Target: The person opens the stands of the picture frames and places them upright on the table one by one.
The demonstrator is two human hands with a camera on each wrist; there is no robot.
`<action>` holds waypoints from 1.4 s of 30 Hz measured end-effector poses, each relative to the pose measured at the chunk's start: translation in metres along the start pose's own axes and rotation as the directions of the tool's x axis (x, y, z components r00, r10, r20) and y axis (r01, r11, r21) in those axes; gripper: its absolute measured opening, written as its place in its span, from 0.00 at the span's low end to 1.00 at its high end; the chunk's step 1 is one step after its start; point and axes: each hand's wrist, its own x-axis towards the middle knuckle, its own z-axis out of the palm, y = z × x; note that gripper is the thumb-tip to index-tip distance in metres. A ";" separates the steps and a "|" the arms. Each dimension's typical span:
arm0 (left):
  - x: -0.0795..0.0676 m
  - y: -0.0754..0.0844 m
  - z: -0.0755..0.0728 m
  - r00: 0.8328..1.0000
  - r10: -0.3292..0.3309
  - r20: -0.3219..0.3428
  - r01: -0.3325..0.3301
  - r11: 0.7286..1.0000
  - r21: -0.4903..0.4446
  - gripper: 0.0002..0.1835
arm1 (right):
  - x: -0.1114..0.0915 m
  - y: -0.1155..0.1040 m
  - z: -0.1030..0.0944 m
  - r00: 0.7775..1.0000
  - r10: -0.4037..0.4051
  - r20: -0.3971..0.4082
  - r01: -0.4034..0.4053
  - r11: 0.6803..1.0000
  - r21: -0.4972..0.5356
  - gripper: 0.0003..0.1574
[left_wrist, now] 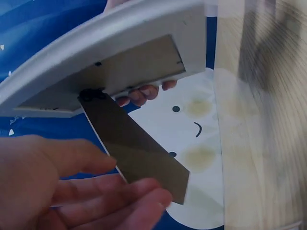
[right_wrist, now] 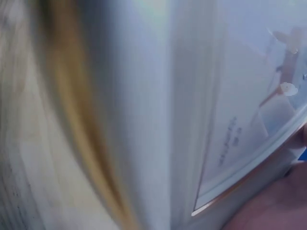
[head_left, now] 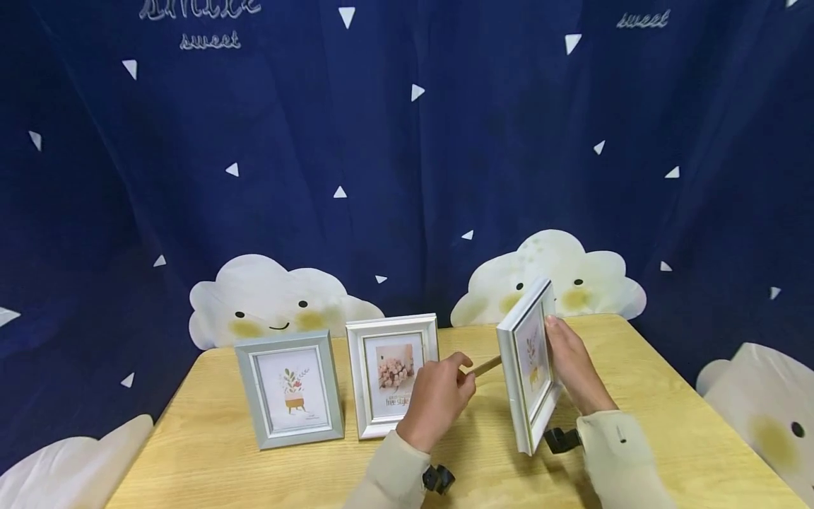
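A white picture frame [head_left: 512,382] with a thin gold line stands tilted at the right, turned partly sideways. My right hand [head_left: 572,364] grips its far side edge; several of those fingertips show behind the frame in the left wrist view. From the frame's back a brown stand leg [left_wrist: 139,148] sticks out, swung away from the backing board [left_wrist: 139,62]. My left hand [head_left: 439,396] pinches that leg near its free end, between thumb and fingers. Close up in the right wrist view are the frame's border [right_wrist: 144,120] and glossy picture, partly blurred.
A second white picture frame [head_left: 359,382] with a flower picture stands just left of my left hand, which overlaps its corner. Further left stands a grey-green picture frame [head_left: 254,396]. All are on a wooden table [head_left: 674,424], before a dark blue curtain [head_left: 394,141].
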 end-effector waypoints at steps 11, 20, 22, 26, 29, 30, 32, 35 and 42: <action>-0.004 0.002 0.006 0.950 -0.183 0.252 0.175 0.983 0.057 0.19 | 0.007 0.016 0.003 0.995 -0.026 0.101 0.028 1.000 -0.012 0.37; -0.006 0.007 0.015 0.907 -0.253 0.336 0.259 0.965 0.028 0.22 | 0.009 0.028 -0.002 0.987 0.038 0.157 -0.035 0.999 -0.022 0.41; -0.005 0.007 0.018 0.905 -0.254 0.340 0.262 0.965 0.023 0.24 | 0.011 0.030 -0.003 0.987 0.034 0.157 -0.030 0.999 -0.028 0.41; -0.006 0.006 0.023 0.906 -0.240 0.349 0.242 0.970 0.038 0.25 | 0.013 0.032 -0.003 0.989 0.051 0.141 -0.045 0.998 -0.048 0.40; -0.007 0.005 0.026 0.909 -0.234 0.344 0.226 0.972 0.065 0.24 | 0.015 0.034 -0.003 0.988 0.065 0.140 -0.057 0.997 -0.056 0.40; -0.007 0.005 0.027 0.910 -0.235 0.341 0.223 0.972 0.075 0.24 | 0.015 0.035 -0.003 0.987 0.065 0.145 -0.058 0.997 -0.052 0.40; -0.006 0.004 0.029 0.911 -0.241 0.335 0.223 0.970 0.092 0.26 | 0.016 0.036 -0.002 0.985 0.071 0.156 -0.064 0.997 -0.049 0.40; -0.008 0.002 0.032 0.909 -0.250 0.333 0.222 0.968 0.121 0.29 | 0.016 0.040 -0.001 0.981 0.090 0.173 -0.087 0.996 -0.024 0.41; -0.015 0.000 0.038 0.896 -0.274 0.350 0.249 0.962 0.117 0.31 | 0.009 0.049 -0.001 0.973 0.125 0.196 -0.125 0.992 -0.009 0.41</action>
